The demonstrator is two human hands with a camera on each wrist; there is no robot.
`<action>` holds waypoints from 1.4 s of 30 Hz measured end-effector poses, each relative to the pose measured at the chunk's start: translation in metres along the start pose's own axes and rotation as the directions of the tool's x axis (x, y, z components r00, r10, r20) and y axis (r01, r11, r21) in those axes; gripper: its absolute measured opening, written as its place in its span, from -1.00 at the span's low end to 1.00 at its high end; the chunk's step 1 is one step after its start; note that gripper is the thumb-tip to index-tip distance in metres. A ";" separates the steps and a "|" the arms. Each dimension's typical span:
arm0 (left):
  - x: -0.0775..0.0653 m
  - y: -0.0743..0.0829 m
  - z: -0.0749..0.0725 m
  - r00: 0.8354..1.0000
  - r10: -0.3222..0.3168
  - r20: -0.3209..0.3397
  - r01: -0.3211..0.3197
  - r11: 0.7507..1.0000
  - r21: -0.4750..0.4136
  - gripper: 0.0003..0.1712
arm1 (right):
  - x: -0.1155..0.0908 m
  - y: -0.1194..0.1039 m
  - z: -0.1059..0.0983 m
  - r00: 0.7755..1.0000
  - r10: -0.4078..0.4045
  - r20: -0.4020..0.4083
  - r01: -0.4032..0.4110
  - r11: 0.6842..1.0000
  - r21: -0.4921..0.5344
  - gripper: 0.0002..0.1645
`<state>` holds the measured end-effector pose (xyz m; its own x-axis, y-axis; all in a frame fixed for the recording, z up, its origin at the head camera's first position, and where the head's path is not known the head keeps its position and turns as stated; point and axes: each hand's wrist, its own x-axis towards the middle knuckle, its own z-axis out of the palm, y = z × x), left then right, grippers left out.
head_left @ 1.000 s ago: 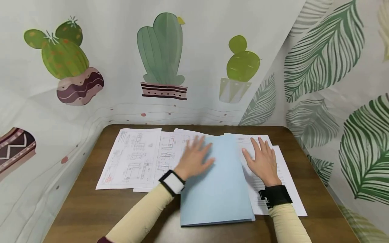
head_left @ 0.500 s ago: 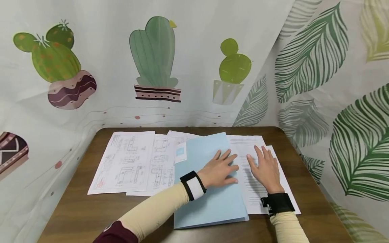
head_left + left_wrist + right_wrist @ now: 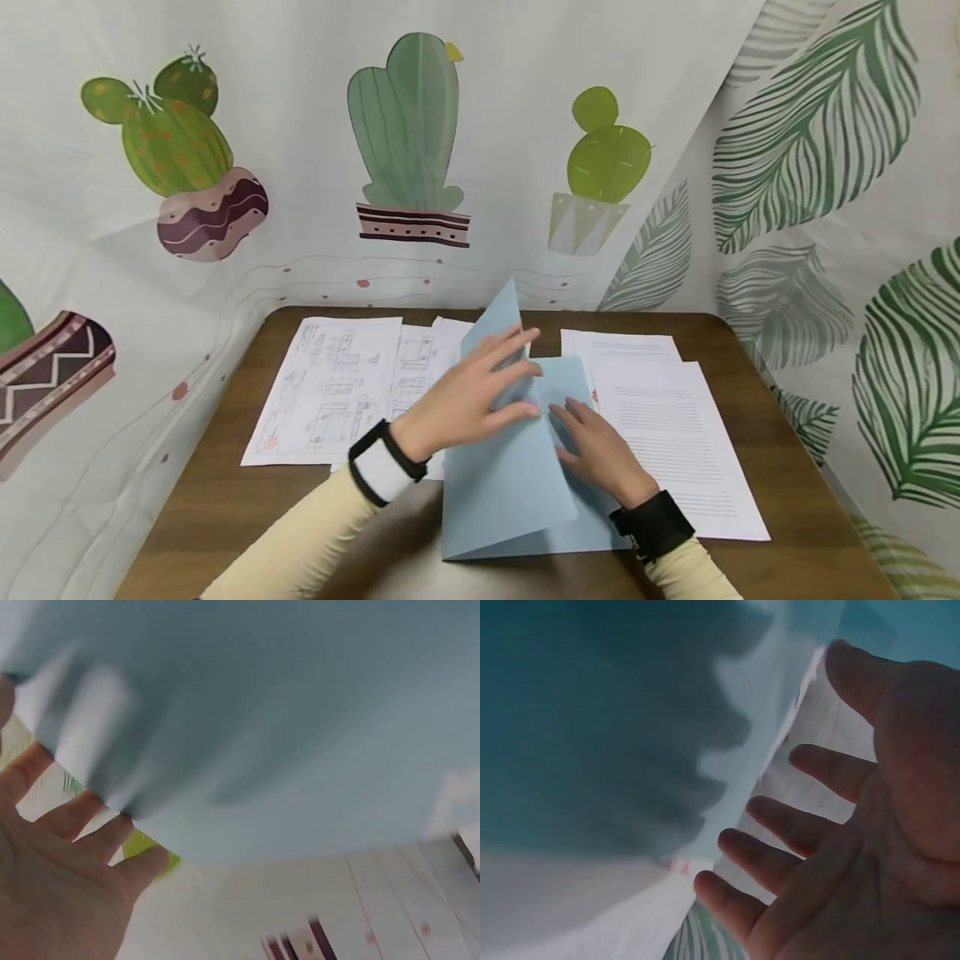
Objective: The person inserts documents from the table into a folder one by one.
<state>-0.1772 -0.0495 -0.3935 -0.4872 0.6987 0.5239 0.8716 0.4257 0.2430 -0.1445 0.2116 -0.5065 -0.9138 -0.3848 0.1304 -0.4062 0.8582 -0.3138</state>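
Note:
A light blue paper folder (image 3: 498, 492) lies in the middle of the table with its front cover raised at an angle, hinged at the left. My left hand (image 3: 468, 396) is at the cover's outer face, fingers spread and fairly straight, fingertips right at its free edge. That edge also runs past the left fingers in the left wrist view, where the cover (image 3: 315, 735) fills the upper part. My right hand (image 3: 603, 454) reaches in from the right, fingers extended over the folder's lower panel (image 3: 564, 383). Spread right fingers (image 3: 795, 825) show in the right wrist view, holding nothing.
Sheets with technical drawings (image 3: 337, 392) lie left of the folder, partly overlapping. Right of it are printed text pages (image 3: 675, 442), overlapping one another. The brown wooden table (image 3: 202, 517) ends at a patterned curtain (image 3: 510, 192) with cacti and leaves.
The folder's cover has risen from lying flat. My left hand has gone from lying over the cover to its lifted edge, and my right hand has moved left from the text pages into the folder.

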 end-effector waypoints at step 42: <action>-0.176 -0.044 -0.028 0.607 -0.731 0.312 0.663 0.682 0.309 -0.25 | -0.004 -0.004 0.017 0.999 0.045 0.012 -0.045 0.999 -0.030 -0.21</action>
<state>-0.1286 -0.2070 -0.4739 -0.9496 0.2920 -0.1141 0.2551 0.9312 0.2604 -0.1390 0.2040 -0.5218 -0.9310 -0.3496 0.1052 -0.3650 0.8844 -0.2908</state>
